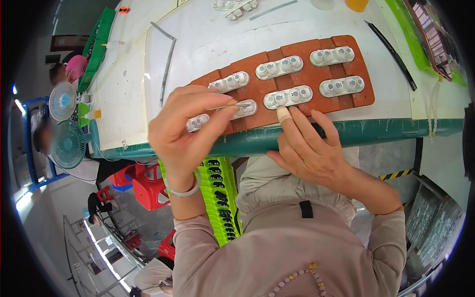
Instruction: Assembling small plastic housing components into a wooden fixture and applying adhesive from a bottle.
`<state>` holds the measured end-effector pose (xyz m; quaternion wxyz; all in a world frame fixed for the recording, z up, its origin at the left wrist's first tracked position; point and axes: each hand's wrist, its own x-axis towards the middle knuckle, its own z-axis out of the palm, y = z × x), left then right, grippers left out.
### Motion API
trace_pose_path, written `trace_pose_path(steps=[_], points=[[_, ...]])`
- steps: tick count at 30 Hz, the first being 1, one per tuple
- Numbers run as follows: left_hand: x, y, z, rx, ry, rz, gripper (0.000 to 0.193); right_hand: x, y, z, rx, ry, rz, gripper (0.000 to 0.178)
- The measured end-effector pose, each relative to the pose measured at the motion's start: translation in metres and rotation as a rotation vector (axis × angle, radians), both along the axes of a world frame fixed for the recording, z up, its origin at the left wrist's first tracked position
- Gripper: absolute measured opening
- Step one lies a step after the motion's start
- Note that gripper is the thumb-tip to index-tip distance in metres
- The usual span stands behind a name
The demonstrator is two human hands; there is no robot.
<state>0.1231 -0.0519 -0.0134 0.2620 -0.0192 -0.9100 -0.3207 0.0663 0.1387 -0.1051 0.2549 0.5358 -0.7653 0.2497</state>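
Observation:
Between thumb and forefinger, my left hand (180,128) pinches a thin metal tool, perhaps tweezers (238,105). Its tip lies over a white oval part (246,110) with round grey recesses, partly behind my fingers. My right hand (314,146) is spread at the near edge of a reddish-brown board (292,110). One of its fingers wears a pale finger cot (283,114) and touches or nearly touches the near side of another white part (288,97). Several like parts sit in two rows on the board, including one at its far right (332,55).
The white worktable (208,42) has a green front edge (386,128). Beyond the board lie a bent grey strip (170,59), a black rod (393,54) and loose white parts (235,7). Below hangs a lime-green tray (217,190) of small black pieces. Red stools (148,188) and fans (68,143) stand left.

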Motion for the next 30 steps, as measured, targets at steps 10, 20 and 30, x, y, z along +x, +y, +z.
trace_pose_path(steps=[10, 20, 30], points=[[-0.001, -0.001, 0.006, -0.181, -0.159, -0.074, 0.019, -0.001, 0.001, -0.001, -0.046, -0.018, -0.015, 0.026], [0.0, 0.001, 0.002, -0.172, -0.157, -0.071, 0.018, 0.0, 0.006, 0.0, -0.052, -0.096, 0.008, 0.022], [0.017, 0.001, -0.018, 0.003, -0.076, 0.124, 0.018, 0.01, -0.014, 0.011, 0.081, -0.109, 0.133, 0.02]])
